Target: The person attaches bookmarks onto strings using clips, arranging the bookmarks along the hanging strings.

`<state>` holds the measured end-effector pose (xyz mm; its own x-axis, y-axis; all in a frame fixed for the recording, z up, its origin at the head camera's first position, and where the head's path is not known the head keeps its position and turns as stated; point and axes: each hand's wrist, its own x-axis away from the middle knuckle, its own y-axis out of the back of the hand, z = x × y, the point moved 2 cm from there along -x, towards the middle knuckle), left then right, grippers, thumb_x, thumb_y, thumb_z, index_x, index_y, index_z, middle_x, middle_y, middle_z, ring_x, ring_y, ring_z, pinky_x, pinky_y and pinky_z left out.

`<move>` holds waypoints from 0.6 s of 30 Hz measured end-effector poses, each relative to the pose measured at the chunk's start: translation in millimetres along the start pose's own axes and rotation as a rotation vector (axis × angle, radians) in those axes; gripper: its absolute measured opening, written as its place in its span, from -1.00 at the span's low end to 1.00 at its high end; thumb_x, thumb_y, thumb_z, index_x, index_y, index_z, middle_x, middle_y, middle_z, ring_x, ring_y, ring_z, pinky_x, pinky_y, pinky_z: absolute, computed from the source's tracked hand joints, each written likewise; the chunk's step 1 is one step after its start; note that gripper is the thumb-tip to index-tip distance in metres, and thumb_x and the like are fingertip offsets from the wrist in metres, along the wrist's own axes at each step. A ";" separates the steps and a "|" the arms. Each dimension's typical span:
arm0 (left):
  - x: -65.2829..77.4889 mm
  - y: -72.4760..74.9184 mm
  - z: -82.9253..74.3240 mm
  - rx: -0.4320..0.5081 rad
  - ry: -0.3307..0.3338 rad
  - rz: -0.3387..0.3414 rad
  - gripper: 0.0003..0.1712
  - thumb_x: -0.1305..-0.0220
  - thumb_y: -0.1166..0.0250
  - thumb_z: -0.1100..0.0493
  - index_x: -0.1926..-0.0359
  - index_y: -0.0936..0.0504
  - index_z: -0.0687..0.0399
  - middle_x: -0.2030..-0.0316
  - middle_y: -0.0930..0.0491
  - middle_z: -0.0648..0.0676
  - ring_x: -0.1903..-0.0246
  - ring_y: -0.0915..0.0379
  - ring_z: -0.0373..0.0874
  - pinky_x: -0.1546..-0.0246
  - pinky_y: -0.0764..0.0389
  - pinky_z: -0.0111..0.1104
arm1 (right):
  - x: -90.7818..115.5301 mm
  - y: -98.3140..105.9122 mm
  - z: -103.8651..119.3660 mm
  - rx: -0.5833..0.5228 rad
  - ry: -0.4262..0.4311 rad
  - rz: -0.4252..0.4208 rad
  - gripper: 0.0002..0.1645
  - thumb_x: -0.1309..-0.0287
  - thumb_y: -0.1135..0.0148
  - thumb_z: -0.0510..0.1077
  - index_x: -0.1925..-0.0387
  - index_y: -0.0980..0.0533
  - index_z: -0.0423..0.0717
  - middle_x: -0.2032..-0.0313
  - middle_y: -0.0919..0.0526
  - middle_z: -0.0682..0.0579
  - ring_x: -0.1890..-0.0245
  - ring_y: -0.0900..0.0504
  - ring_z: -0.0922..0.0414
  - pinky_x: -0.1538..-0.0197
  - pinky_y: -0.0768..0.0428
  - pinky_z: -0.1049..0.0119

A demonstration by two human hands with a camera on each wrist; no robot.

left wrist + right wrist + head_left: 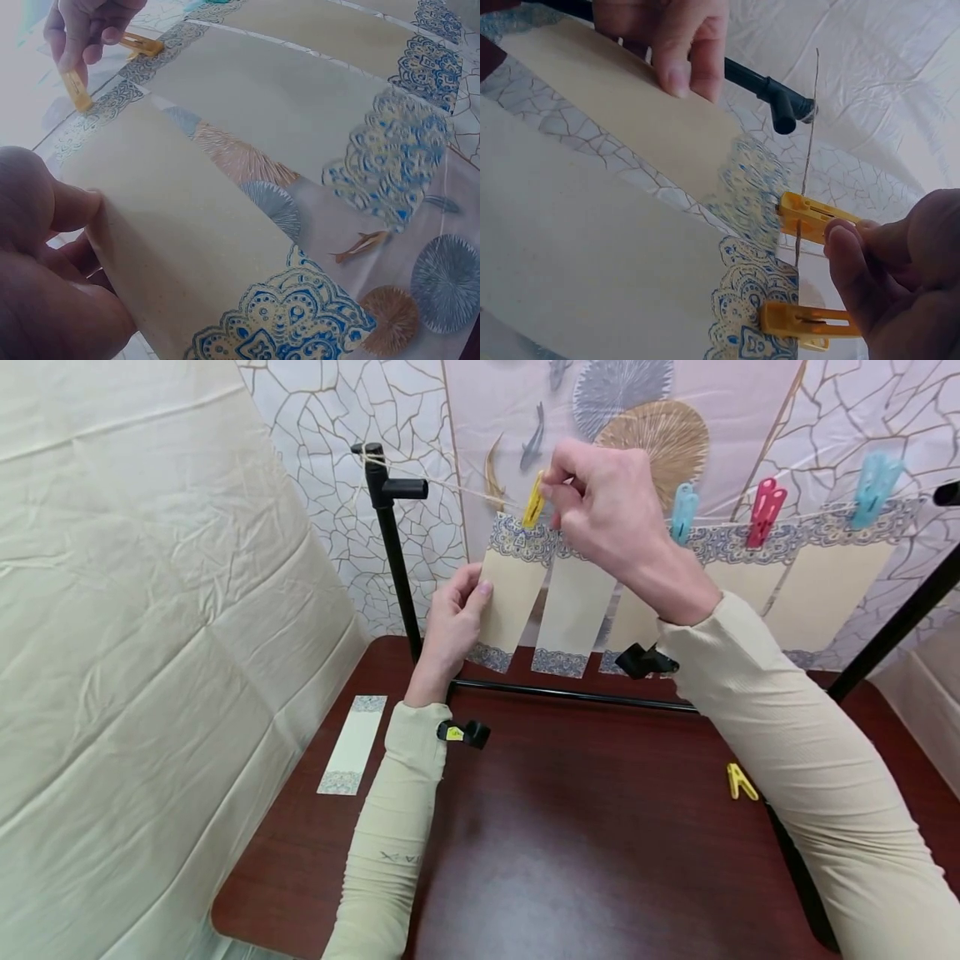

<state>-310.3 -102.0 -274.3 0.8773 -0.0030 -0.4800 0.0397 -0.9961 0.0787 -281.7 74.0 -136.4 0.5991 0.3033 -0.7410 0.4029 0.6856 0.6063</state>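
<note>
My left hand (454,620) pinches the left edge of a cream paper strip (513,597) with blue lace-patterned ends. The strip hangs slightly tilted at the left end of a thin string (450,485). Above it, my right hand (611,506) grips the handle end of a yellow clothespin (533,503), whose tip overlaps the strip's patterned top at the string. Beside that strip hangs a paler strip (576,610), under a second yellow clothespin (802,319) seen in the right wrist view; the right hand covers this clothespin in the head view.
Farther right, blue (684,512) and red (767,512) clothespins hold more strips on the string. A black stand (397,568) carries the string over the dark red table (570,827). One loose strip (352,745) lies at the left, a yellow clothespin (741,782) at the right.
</note>
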 end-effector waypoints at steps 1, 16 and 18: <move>-0.3 -0.1 -0.4 0.004 -0.003 0.001 -0.71 -0.47 -0.05 0.27 -0.09 -0.58 0.23 0.11 -0.62 0.26 0.23 -0.52 -0.15 0.22 -0.55 -0.34 | 0.3 -0.8 0.0 -0.005 -0.003 0.004 -0.78 -0.33 -0.11 -0.27 0.44 -0.55 -0.25 0.42 -0.77 -0.10 0.63 -0.41 0.58 0.60 -0.34 0.62; -0.5 -0.6 0.5 0.004 0.002 0.014 -0.72 -0.45 -0.10 0.24 -0.07 -0.57 0.26 0.12 -0.62 0.27 0.23 -0.52 -0.16 0.24 -0.54 -0.36 | -1.4 3.2 -0.3 -0.084 -0.169 0.259 -0.70 -0.39 -0.06 -0.07 -0.03 -0.54 -0.09 -0.15 -0.63 -0.02 0.64 -0.61 0.43 0.53 -0.60 0.47; -0.4 -0.1 1.1 0.010 0.005 0.019 -0.72 -0.44 -0.12 0.23 -0.06 -0.58 0.26 0.12 -0.62 0.27 0.24 -0.52 -0.17 0.24 -0.54 -0.36 | 0.2 4.7 -1.8 -0.072 -0.175 0.251 -0.65 -0.39 -0.03 -0.04 -0.10 -0.52 -0.04 -0.20 -0.60 0.03 0.64 -0.61 0.43 0.53 -0.59 0.48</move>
<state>-311.2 -102.0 -275.1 0.8804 -0.0218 -0.4737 0.0179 -0.9967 0.0792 -281.0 78.6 -134.2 0.7859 0.3546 -0.5065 0.1812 0.6511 0.7370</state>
